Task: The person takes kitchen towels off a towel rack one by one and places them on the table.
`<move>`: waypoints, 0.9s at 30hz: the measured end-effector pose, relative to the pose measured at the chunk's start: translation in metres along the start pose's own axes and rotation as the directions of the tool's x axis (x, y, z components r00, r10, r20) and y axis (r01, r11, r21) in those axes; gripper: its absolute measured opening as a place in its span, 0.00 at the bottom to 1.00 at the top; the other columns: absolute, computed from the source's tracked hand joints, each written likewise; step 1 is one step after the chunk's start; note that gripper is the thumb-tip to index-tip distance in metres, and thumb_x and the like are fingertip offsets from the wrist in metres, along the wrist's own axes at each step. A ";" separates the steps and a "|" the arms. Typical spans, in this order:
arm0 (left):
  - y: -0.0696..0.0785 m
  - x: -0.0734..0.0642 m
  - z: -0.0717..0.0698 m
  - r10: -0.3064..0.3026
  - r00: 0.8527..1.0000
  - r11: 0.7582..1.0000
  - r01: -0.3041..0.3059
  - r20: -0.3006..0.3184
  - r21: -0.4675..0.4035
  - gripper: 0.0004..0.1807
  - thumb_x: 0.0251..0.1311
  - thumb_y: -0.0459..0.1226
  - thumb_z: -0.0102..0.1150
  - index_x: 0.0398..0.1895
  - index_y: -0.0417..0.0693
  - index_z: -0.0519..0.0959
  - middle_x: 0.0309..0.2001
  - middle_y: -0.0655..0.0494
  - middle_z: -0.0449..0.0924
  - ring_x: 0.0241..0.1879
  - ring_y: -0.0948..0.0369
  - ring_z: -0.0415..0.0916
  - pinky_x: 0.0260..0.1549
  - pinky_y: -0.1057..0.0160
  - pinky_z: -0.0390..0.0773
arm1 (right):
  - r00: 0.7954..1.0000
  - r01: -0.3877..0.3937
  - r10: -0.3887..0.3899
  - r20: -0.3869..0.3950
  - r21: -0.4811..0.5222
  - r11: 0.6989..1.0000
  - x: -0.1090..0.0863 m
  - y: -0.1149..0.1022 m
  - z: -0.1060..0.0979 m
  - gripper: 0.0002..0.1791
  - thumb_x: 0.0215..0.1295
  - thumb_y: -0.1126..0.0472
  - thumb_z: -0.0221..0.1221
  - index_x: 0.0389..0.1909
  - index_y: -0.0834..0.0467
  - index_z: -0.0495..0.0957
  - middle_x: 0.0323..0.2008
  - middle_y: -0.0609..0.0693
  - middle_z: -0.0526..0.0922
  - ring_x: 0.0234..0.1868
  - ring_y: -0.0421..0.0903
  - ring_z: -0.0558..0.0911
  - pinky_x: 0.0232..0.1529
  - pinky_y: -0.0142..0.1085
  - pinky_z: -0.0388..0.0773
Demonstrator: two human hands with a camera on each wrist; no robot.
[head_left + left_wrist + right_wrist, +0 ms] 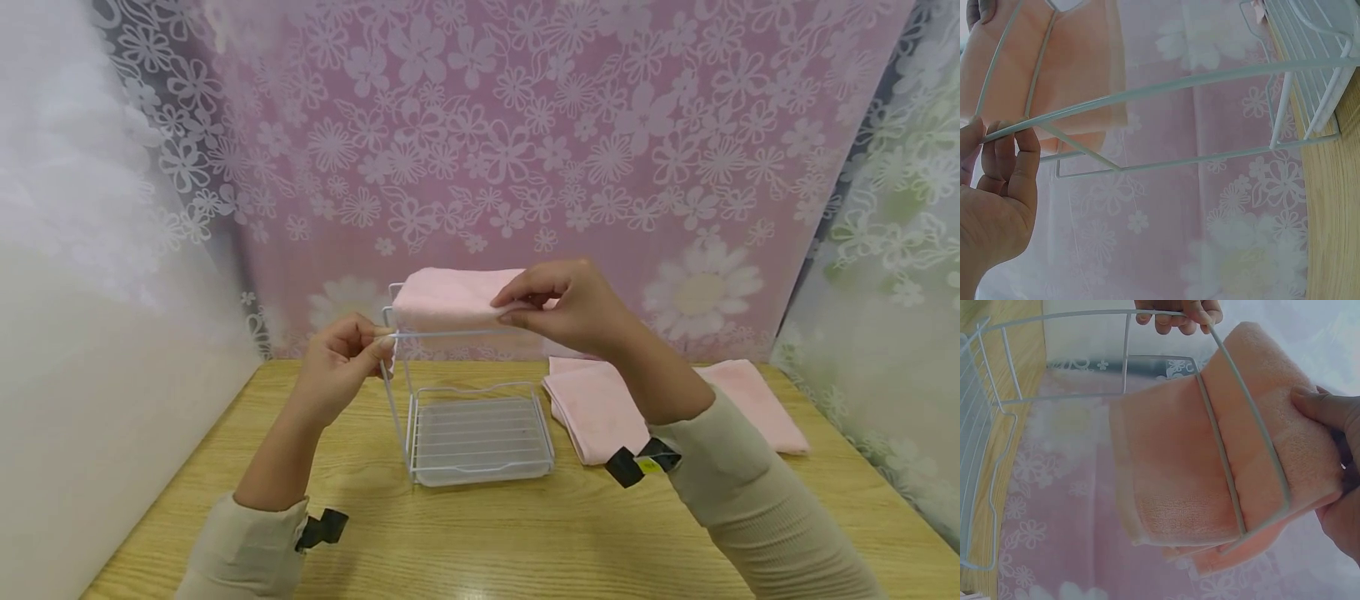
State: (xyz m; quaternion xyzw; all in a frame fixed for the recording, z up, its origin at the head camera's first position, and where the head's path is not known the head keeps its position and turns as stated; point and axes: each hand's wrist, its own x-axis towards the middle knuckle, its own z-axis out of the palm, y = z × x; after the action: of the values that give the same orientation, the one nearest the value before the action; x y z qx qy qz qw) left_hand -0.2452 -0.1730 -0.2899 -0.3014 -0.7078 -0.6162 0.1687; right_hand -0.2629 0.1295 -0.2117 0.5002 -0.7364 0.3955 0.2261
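Observation:
A white wire rack (397,417) stands on the table, with a slatted tray at its base and hanging bars at the top. My left hand (337,367) pinches the rack's upper left corner between thumb and fingers. A folded pink towel (450,296) lies over the top bars, and part of it hangs down between them in the right wrist view. My right hand (577,304) pinches the front edge of this towel near its right end. In the left wrist view, the left fingers (1007,156) curl round the white bar.
A folded pink towel (596,408) lies on the table to the right of the rack. Another pink towel (757,408) lies farther right, partly behind the right forearm. A flowered pink curtain (525,167) hangs behind the wooden table (480,542), with pale sheets at both sides.

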 end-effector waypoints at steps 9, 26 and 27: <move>0.000 0.000 0.001 0.003 1.000 1.000 -0.003 0.000 -0.004 0.05 0.67 0.27 0.56 0.33 0.31 0.74 0.26 0.49 0.78 0.24 0.55 0.78 0.27 0.64 0.83 | 0.998 0.064 -0.063 -0.014 0.044 0.997 -0.007 -0.002 -0.001 0.13 0.47 0.79 0.70 0.33 0.63 0.87 0.33 0.52 0.87 0.27 0.41 0.81 0.27 0.28 0.79; 0.000 0.001 0.001 0.000 1.000 1.000 0.000 -0.003 -0.001 0.03 0.67 0.27 0.56 0.34 0.38 0.77 0.26 0.50 0.77 0.23 0.53 0.77 0.26 0.63 0.83 | 0.994 0.110 -0.110 -0.007 0.101 0.989 -0.017 -0.010 -0.009 0.14 0.47 0.81 0.68 0.34 0.63 0.86 0.31 0.52 0.87 0.23 0.40 0.76 0.23 0.26 0.74; -0.001 0.001 0.000 -0.002 1.000 1.000 0.002 -0.004 -0.002 0.02 0.66 0.27 0.56 0.34 0.38 0.77 0.26 0.50 0.77 0.23 0.52 0.77 0.26 0.63 0.83 | 0.993 0.116 -0.116 -0.009 0.111 0.987 -0.018 -0.011 -0.009 0.14 0.48 0.81 0.68 0.34 0.63 0.86 0.31 0.53 0.87 0.23 0.40 0.75 0.23 0.26 0.74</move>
State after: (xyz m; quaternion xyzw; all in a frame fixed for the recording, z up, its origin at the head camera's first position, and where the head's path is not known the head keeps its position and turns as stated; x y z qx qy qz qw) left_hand -0.2460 -0.1724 -0.2900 -0.2996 -0.7071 -0.6178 0.1693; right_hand -0.2463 0.1446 -0.2155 0.5533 -0.6826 0.4229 0.2215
